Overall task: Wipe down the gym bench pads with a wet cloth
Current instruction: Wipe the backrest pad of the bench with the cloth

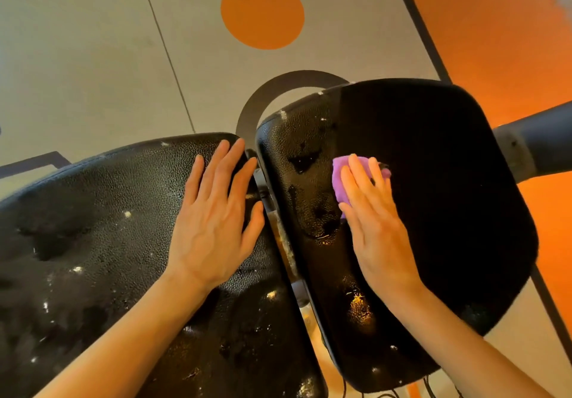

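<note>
Two black textured pads fill the lower frame: a long left pad (93,243) and a right pad (433,196), parted by a narrow gap (280,236) where pale, scuffed frame parts show. The left hand (216,221) lies flat on the left pad near its far corner, grip spread wide and holding nothing, fingertips close to the pad's edge by the gap. The right hand (374,224) presses flat on the right pad, fingers together over a purple cloth (340,181); the cloth is bunched beneath the fingers and pokes out on the left and past the fingertips, so most of it is covered.

Wet, shiny patches (315,212) lie on the right pad just left of the cloth, and white flecks dot the left pad. The right half of the right pad is very dark, and its surface is hard to make out there.

Beyond the pads lies a grey floor (93,57) with an orange circle (262,12), a dark ring partly hidden behind the right pad, and an orange zone (495,41) at the right. A dark tube (538,147) juts out from behind the right pad's far-right side and runs off the frame. The left pad is cut off at the left and bottom edges. Dark cables (387,393) show below the right pad's near edge. Open pad surface lies to the right of the cloth.
</note>
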